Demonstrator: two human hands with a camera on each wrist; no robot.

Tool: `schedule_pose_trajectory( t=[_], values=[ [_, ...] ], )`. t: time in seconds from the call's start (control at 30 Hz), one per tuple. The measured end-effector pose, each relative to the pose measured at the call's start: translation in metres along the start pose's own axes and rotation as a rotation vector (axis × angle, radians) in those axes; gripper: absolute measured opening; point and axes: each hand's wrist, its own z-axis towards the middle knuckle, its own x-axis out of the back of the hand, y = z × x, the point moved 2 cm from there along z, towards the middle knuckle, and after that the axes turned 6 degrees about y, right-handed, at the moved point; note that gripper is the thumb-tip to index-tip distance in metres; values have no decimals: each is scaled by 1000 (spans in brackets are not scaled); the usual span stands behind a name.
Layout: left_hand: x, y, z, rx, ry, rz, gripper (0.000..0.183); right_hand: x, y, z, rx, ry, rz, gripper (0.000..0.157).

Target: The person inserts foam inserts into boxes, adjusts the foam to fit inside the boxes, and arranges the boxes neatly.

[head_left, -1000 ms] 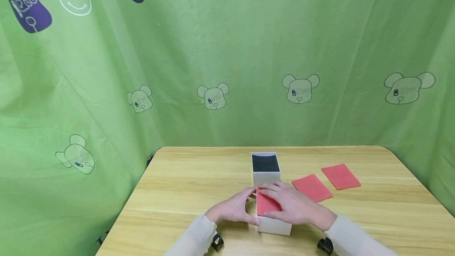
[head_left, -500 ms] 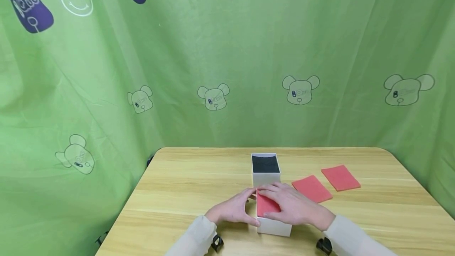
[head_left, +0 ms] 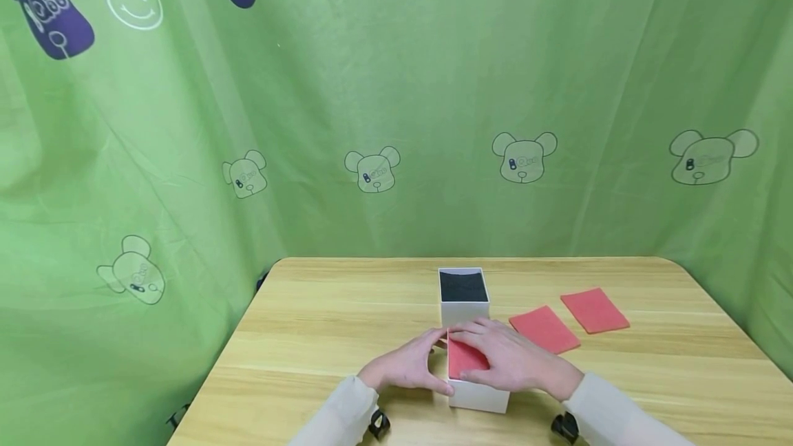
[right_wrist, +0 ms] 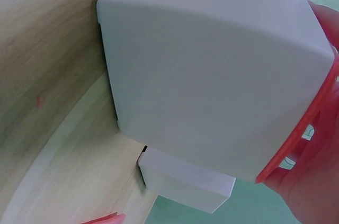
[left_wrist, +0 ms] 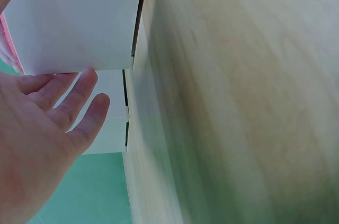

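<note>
One green curtain [head_left: 434,88] fills the upper frame; below, a wood table [head_left: 297,336]. Far white box [head_left: 464,312] at ctr; near white box [head_left: 480,399] lower ctr. L hand [head_left: 409,361] grips the latter's left side, thumb & fingers spread wide. R hand [head_left: 511,360] arches over a red sheet [head_left: 464,360] on top; can't tell if it's pinching or just pressing. Box looks light, stiff: hold by side walls. Sheet looks thin, soft, prob. not slippery: take opp. edges. Two more red sheets [head_left: 545,329], right of ctr.
</note>
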Motion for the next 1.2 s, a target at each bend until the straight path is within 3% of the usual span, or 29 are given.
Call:
schedule_pose_trajectory(
  t=[0.3,0.63,1.0,1.2],
  values=[
    [-2,-3,1,-9,-5,1,92,-5,1,-2,-16,-33,17,60],
    [0,-4,2,8,-7,-3,93,-1,0,-1,-38,3,48,59],
    [-2,-5,1,28,-14,-25,91,1,11,-11,-85,44,54,31],
    [-2,-6,2,42,-10,-32,93,4,17,-22,-67,64,52,29]
  ],
)
